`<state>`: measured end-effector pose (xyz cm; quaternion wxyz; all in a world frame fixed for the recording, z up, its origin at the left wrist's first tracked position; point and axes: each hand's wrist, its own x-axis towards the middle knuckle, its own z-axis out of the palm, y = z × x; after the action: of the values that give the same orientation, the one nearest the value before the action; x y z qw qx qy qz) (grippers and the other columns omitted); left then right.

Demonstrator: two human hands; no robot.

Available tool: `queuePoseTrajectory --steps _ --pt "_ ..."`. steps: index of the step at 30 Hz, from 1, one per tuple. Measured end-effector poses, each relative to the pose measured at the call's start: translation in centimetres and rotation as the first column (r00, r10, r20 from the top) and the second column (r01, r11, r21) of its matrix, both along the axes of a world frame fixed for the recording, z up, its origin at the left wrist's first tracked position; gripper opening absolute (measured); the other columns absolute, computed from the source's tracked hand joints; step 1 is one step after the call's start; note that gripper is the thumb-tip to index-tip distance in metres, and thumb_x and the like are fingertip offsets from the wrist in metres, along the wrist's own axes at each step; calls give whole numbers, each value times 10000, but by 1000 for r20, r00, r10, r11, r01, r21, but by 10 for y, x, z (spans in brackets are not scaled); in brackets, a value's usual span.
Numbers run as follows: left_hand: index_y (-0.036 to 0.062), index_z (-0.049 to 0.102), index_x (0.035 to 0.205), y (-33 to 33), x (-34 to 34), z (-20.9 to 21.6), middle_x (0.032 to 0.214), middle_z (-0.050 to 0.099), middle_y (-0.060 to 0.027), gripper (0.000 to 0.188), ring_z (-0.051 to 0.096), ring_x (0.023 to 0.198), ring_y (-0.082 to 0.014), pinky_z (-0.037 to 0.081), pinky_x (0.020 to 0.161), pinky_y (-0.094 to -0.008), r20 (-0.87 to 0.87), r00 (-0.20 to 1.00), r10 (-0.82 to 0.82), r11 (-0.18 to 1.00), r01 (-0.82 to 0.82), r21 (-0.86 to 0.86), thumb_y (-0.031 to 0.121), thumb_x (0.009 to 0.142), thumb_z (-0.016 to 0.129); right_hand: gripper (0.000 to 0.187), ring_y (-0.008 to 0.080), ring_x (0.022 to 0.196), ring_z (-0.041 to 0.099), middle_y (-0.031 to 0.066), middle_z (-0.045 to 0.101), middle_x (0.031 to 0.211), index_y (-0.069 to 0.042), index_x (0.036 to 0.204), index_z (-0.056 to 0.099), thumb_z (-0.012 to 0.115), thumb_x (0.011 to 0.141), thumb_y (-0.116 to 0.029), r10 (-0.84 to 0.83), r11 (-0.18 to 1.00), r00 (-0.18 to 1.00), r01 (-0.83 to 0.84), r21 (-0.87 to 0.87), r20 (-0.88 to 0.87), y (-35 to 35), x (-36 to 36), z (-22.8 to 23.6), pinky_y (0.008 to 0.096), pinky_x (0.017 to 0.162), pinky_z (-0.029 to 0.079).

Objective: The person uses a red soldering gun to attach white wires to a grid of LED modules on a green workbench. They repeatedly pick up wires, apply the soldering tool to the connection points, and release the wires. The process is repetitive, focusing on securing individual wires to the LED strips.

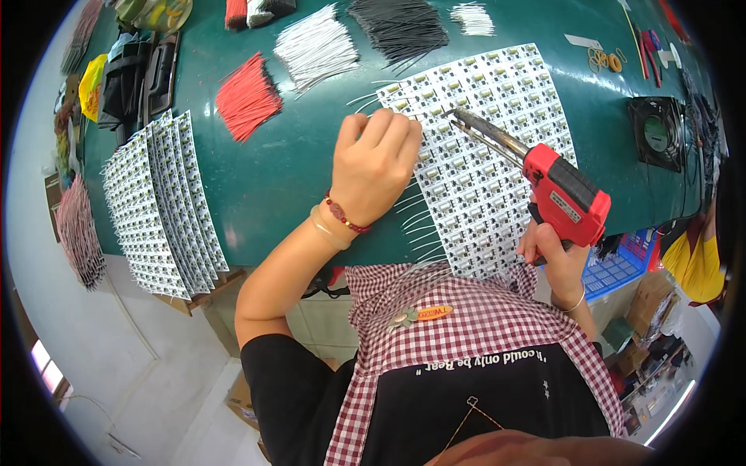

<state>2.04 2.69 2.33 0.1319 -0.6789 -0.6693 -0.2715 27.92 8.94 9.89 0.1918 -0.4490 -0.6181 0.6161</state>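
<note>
A large white panel of small circuit boards (497, 179) lies on the green table, one end reaching my checked apron. White wires (417, 225) stick out along its left edge, several curving toward the apron. My left hand (377, 159) is closed at that edge near the upper left corner, fingertips pinched together; what they hold is hidden under the knuckles. In my right hand (556, 256) is a red and black soldering gun (567, 194), gripped by its handle. Its long metal tip (458, 116) points left over the panel's upper part, just right of my left fingers.
Bundles of red wires (249, 97), white wires (317, 48) and black wires (398, 29) lie farther back. More board panels (155, 210) are stacked at the left edge. A small black fan (657, 133) stands at the right, above a blue basket (622, 264).
</note>
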Motion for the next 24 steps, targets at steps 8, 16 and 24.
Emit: queuePoseTrajectory --steps 8,16,24 --pt "66 658 857 0 3 -9 731 501 -21 188 522 730 -184 387 635 -314 130 989 -77 997 75 16 32 675 624 287 113 473 492 44 514 572 99 1156 491 513 906 -42 56 998 995 -55 -20 84 -4 2 -3 276 507 465" --pt "33 651 877 1 -1 -13 739 497 -46 222 509 727 -210 406 646 -325 196 974 -109 994 113 -11 -1 661 610 94 123 498 524 41 524 575 47 973 546 524 905 -14 38 999 992 -36 -14 119 -7 -1 -4 278 502 463" --pt "18 647 881 1 -2 -14 733 495 -54 240 504 705 -217 409 639 -323 253 958 -132 991 133 12 -36 650 609 118 126 510 536 48 536 584 10 790 539 537 904 -24 21 1000 987 -19 -17 161 -8 -1 -1 282 509 469"
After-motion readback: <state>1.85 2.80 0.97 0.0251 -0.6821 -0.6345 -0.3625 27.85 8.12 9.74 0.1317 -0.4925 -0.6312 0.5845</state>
